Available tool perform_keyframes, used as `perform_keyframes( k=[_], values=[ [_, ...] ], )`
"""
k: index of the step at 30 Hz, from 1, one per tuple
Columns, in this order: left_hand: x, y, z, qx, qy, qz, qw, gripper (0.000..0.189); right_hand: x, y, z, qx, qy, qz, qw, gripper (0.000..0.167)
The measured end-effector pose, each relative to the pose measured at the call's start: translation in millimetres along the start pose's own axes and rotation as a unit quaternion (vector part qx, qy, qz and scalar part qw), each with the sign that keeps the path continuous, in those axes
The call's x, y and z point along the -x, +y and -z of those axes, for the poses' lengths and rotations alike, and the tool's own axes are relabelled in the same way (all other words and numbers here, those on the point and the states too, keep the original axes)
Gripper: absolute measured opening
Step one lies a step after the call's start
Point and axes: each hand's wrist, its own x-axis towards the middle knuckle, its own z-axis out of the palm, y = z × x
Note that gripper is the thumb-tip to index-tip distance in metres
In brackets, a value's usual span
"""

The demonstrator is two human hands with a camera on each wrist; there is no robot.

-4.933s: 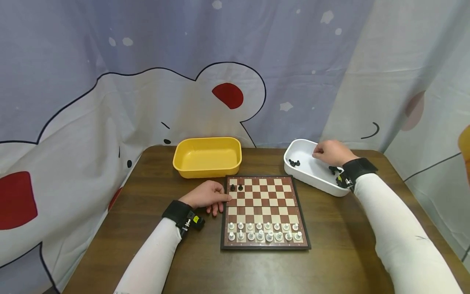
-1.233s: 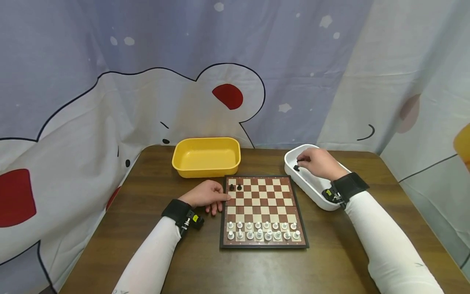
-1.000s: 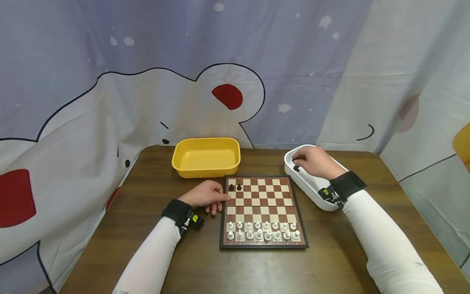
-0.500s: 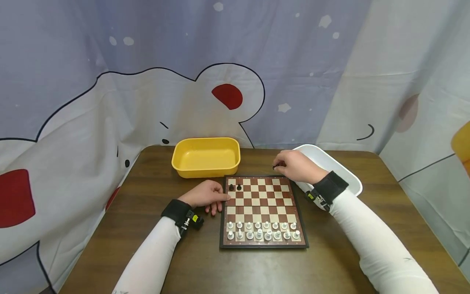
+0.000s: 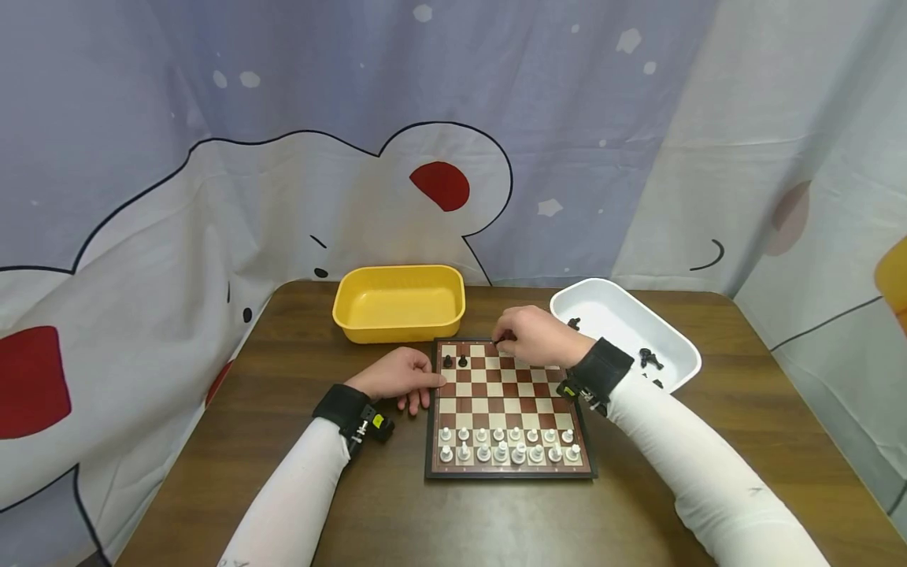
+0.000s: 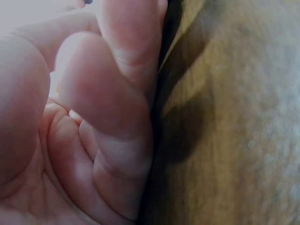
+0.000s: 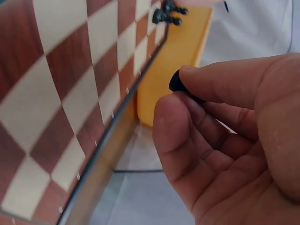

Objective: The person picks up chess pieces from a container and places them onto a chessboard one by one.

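A chessboard (image 5: 510, 390) lies on the table with two black chess pieces (image 5: 463, 361) near its far left corner. Two rows of white chess pieces (image 5: 500, 452) stand along its near side. My left hand (image 5: 395, 376) rests at the board's left edge, one finger touching the rim and the others loosely bent by the tabletop. Over the board's far part my right hand (image 5: 540, 336) pinches a black chess piece (image 7: 176, 82) between thumb and fingers. Only the piece's rounded end shows in the right wrist view; the rest is hidden by the fingers.
A white tray (image 5: 609, 303) stands behind and right of the board, with several black chess pieces (image 5: 649, 359) lying in it. The yellow tray (image 5: 400, 298) sits behind the board on the left. A printed curtain (image 5: 319, 213) hangs beyond the table's far edge.
My right hand has picked a black chess piece out of the white tray and carried it left over the board. The white tray has turned slightly. My left hand has stayed put.
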Motion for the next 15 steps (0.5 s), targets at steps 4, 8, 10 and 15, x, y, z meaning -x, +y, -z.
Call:
perform_keyframes(
  k=[4, 8, 10, 15],
  values=[
    [-0.6, 0.6, 0.2, -0.004, 0.001, 0.002, 1.0, 0.036, -5.7, -5.2, -9.6, 0.007, -0.011, 0.018, 0.9997, 0.009],
    [-1.0, 0.3, 0.4, -0.004, 0.001, 0.004, 1.0, 0.036, -9.2, -10.7, -16.1, -0.003, -0.022, 0.03, 0.9993, 0.01],
    [-1.0, -0.1, 0.4, -0.004, 0.001, 0.004, 1.0, 0.037, -10.8, -12.1, -18.9, -0.006, -0.028, 0.031, 0.9991, 0.01],
    [-0.6, -0.9, 0.1, -0.005, 0.002, 0.005, 1.0, 0.037, -15.8, -11.7, -27.1, 0.002, -0.035, 0.03, 0.9989, 0.009]
  ],
)
